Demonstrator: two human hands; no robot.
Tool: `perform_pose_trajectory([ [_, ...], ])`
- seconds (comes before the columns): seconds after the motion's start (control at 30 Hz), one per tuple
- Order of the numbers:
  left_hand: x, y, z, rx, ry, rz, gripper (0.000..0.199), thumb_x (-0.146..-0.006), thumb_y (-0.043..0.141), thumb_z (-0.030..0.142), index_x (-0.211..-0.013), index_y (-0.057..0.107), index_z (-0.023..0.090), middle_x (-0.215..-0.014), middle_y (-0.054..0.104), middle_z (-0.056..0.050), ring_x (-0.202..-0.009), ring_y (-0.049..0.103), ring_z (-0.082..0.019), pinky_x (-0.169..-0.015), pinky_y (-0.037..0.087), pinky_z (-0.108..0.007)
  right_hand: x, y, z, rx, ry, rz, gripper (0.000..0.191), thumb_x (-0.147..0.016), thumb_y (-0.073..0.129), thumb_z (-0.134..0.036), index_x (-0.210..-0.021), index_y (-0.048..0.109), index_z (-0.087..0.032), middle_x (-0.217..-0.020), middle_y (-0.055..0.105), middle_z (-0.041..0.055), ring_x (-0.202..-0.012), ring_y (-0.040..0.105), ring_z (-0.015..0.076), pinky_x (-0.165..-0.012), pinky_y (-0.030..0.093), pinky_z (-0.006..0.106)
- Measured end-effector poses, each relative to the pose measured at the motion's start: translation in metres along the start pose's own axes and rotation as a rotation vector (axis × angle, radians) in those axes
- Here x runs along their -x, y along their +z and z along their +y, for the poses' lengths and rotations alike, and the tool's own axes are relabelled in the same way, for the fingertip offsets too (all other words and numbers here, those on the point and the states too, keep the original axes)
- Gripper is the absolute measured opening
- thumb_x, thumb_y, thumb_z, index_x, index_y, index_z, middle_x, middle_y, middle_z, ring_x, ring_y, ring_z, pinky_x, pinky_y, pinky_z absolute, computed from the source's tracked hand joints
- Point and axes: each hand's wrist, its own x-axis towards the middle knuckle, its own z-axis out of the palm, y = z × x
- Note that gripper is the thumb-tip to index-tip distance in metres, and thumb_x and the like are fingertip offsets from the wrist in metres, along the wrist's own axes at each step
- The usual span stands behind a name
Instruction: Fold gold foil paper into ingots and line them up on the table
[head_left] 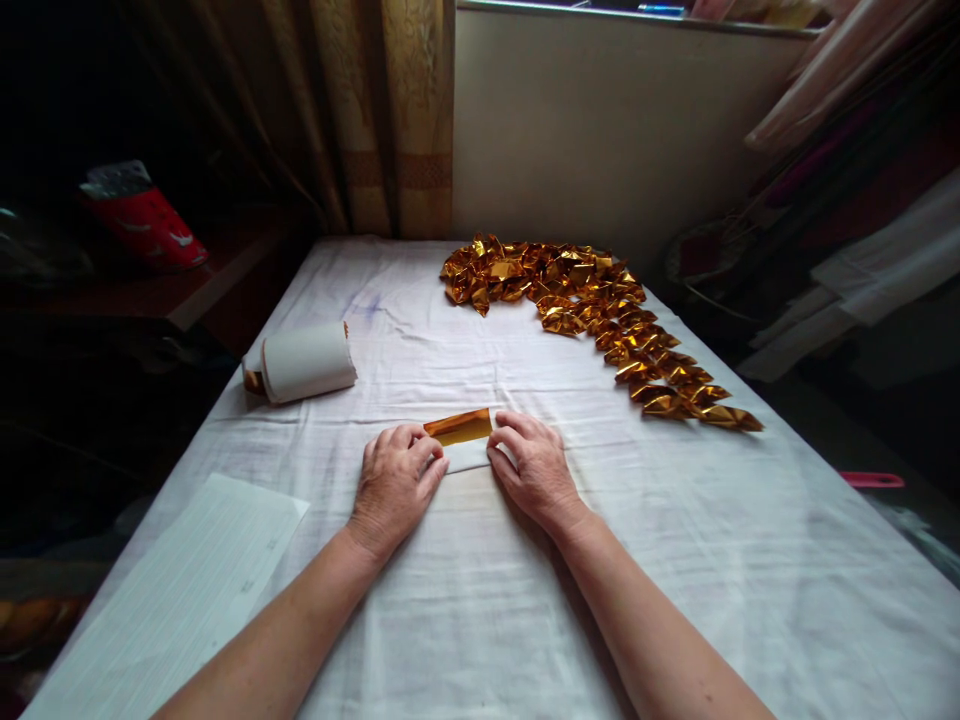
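Observation:
Between my two hands lies a small strip of gold foil paper (pixel 459 428), its white backing folded up along the near edge. My left hand (pixel 397 480) pinches the strip's left end, fingers curled with the thumb in front. At the right end my right hand (pixel 534 462) grips it in the same way. The strip rests on or just above the white cloth; which one I cannot tell. Ahead and to the left, a roll of gold foil paper (pixel 307 362) lies on its side with its white backing outward.
A long pile of folded gold foil pieces (pixel 540 275) runs along the back and right of the cloth-covered table (pixel 465 600). A lined paper sheet (pixel 202 580) lies at the left edge. A red container (pixel 154 230) stands on a side shelf. A curtain (pixel 375 110) hangs behind.

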Motion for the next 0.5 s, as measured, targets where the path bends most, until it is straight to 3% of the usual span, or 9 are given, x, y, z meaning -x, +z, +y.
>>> perform_pose_trajectory([
  [0.27, -0.001, 0.001, 0.004, -0.048, 0.001, -0.022, 0.017, -0.082, 0.069, 0.038, -0.087, 0.062, 0.024, -0.103, 0.062, -0.004, -0.101, 0.054, -0.025, -0.089, 0.039, -0.041, -0.001, 0.0, -0.012, 0.013, 0.044, 0.018, 0.005, -0.086, 0.061, -0.029, -0.086, 0.063, -0.024, -0.124, 0.064, 0.006, -0.119, 0.054, 0.0248, -0.1, 0.034, 0.043],
  [0.5, -0.002, 0.0, 0.006, -0.055, -0.01, -0.035, 0.018, -0.083, 0.067, 0.04, -0.086, 0.06, 0.024, -0.102, 0.062, -0.004, -0.101, 0.054, -0.025, -0.089, 0.039, -0.041, -0.002, 0.003, -0.026, 0.042, 0.126, 0.039, 0.023, -0.078, 0.071, -0.042, -0.081, 0.058, -0.023, -0.125, 0.063, 0.0098, -0.118, 0.053, 0.0292, -0.101, 0.032, 0.046],
])
